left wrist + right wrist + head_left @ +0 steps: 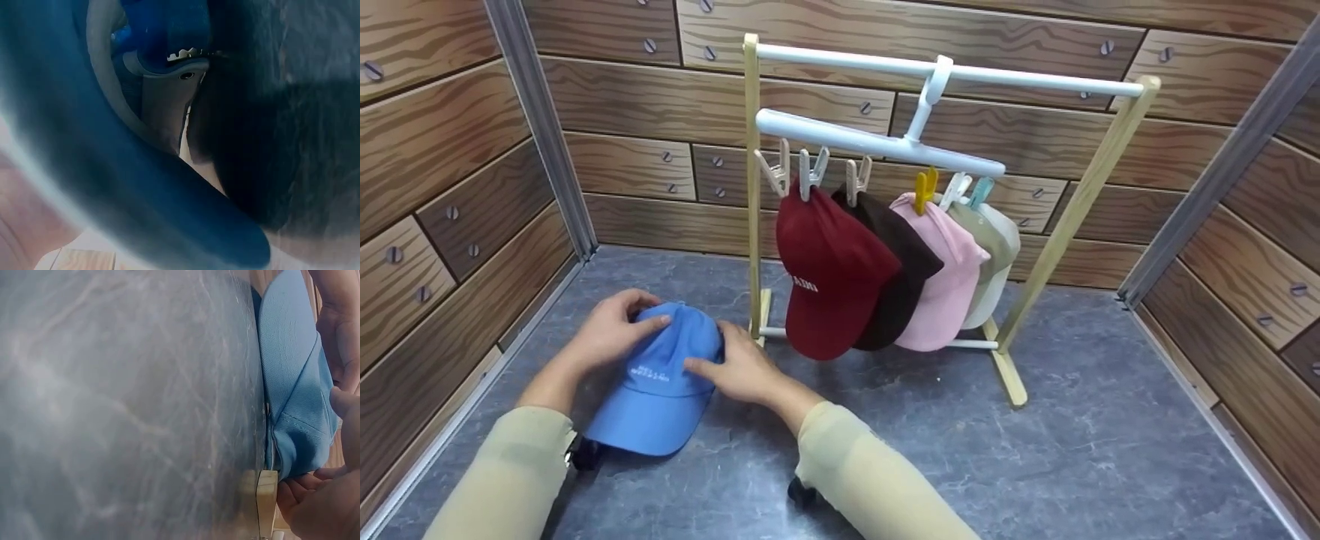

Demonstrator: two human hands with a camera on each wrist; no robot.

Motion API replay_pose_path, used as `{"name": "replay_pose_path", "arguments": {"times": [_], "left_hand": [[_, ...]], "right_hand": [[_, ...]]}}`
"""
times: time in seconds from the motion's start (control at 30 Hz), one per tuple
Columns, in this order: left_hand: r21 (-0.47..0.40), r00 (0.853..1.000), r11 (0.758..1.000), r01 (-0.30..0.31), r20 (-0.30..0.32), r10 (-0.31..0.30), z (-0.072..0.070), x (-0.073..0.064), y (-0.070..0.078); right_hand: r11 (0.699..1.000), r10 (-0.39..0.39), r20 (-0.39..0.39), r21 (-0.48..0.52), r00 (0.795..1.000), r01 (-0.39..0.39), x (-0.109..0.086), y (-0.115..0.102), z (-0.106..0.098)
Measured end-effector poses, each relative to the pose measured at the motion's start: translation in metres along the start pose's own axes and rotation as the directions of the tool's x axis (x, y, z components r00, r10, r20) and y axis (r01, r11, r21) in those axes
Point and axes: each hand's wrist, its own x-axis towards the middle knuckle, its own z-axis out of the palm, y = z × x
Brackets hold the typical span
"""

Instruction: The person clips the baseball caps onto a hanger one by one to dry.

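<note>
A blue baseball cap (664, 390) with small white lettering lies on the grey marbled surface, brim toward me. My left hand (611, 330) holds the crown's left side, thumb on top and fingers round the back edge. On the opposite side, my right hand (746, 369) grips the crown with its thumb on the cloth. In the right wrist view, that hand's fingertips (298, 486) tuck under the lower edge of the cap (292, 354). The left wrist view looks under the cap's brim (140, 191); the left fingers' hold is hidden there.
Right of the cap stands a wooden rack (1072, 217) with a white hanger (877, 142). Several clothespins hold caps there: dark red (829, 277), black (911, 300), pink (937, 292), olive (979, 232) and white (997, 262). Wood-patterned walls (450, 217) enclose the surface.
</note>
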Motion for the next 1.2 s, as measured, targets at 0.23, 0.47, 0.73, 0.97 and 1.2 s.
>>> {"name": "replay_pose_path", "arguments": {"times": [0.23, 0.47, 0.73, 0.97, 1.2], "left_hand": [[-0.071, 1.000, 0.998, -0.001, 0.010, 0.001, 0.001, -0.002, 0.004], [-0.173, 0.999, 0.985, 0.001, 0.043, 0.006, -0.001, -0.009, 0.008], [-0.325, 0.994, 0.946, 0.007, 0.109, 0.030, -0.006, -0.012, 0.013], [-0.356, 0.984, 0.935, -0.004, 0.166, 0.067, -0.004, -0.010, 0.017], [-0.405, 0.979, 0.914, 0.001, 0.186, 0.081, -0.003, -0.008, 0.022]], "right_hand": [[0.992, 0.045, -0.096, 0.121, 0.994, -0.033, 0.000, -0.001, -0.001], [0.962, 0.037, -0.150, 0.273, 0.988, 0.005, 0.002, -0.003, -0.005], [0.872, 0.098, -0.075, 0.488, 0.992, -0.049, 0.002, -0.009, -0.011], [0.855, 0.080, -0.067, 0.518, 0.995, -0.034, 0.000, -0.010, -0.013], [0.753, 0.134, -0.019, 0.652, 0.991, -0.089, 0.000, -0.010, -0.015]]}}
